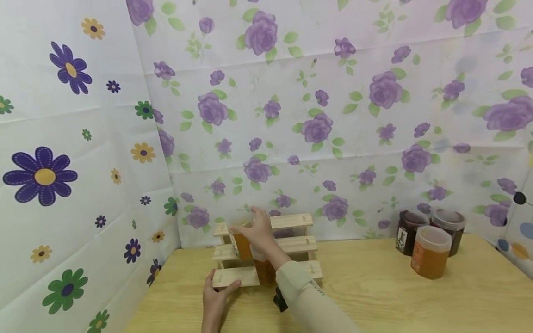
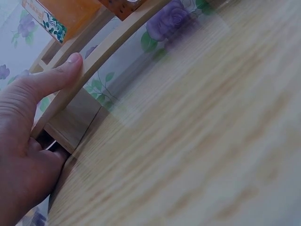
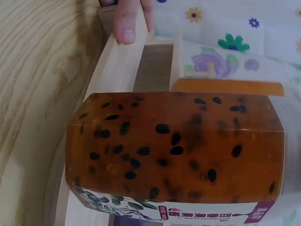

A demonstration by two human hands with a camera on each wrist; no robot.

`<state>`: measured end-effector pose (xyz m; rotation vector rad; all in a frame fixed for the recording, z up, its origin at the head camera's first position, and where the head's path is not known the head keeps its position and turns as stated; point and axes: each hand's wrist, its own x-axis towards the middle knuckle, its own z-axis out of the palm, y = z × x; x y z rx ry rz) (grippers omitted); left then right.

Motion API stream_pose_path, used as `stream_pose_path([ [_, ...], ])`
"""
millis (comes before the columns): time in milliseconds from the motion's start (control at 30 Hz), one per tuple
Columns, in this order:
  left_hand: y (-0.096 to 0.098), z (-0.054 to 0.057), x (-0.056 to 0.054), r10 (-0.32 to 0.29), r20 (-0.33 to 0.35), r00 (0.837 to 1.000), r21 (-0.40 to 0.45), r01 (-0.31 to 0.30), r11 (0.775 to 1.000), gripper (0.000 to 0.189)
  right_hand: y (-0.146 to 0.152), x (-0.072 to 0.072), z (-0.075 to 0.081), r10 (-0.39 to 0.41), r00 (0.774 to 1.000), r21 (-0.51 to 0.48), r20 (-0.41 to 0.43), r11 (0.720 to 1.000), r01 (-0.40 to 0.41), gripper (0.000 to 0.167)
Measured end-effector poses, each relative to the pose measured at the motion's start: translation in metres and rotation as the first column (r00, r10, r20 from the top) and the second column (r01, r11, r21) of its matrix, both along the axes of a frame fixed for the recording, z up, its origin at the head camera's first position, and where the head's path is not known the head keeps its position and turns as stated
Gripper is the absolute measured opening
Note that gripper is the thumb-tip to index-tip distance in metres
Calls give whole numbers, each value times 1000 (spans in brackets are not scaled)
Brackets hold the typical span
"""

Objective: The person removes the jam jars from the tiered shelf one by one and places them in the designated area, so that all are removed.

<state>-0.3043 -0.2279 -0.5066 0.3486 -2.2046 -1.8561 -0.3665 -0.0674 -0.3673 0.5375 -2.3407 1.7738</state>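
Note:
A three-tier wooden rack (image 1: 287, 246) stands against the back wall. My left hand (image 1: 216, 296) grips the left end of its lowest board, thumb (image 2: 73, 66) on top and fingers underneath. My right hand (image 1: 260, 231) holds a jar of orange contents (image 1: 242, 246) near its top, over the rack's left half; its label shows in the left wrist view. On the lowest board sits a jar with dark seeds (image 3: 174, 146), partly hidden by my right forearm in the head view. In the right wrist view it covers most of the orange jar (image 3: 230, 87).
Three more jars stand together at the right rear of the wooden table (image 1: 366, 296): an amber one (image 1: 430, 254) in front and two dark ones, left (image 1: 405, 233) and right (image 1: 455, 224). Flowered cloth (image 1: 316, 175) lines the walls. A small black object (image 1: 280, 299) shows below my right forearm.

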Motion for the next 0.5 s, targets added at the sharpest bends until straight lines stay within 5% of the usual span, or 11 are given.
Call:
stream_pose_path([
  [500,1,1,3,-8,-22,1000,0,8,1000,113,-8,-7,1,-68,997,124,46,990,61,86],
])
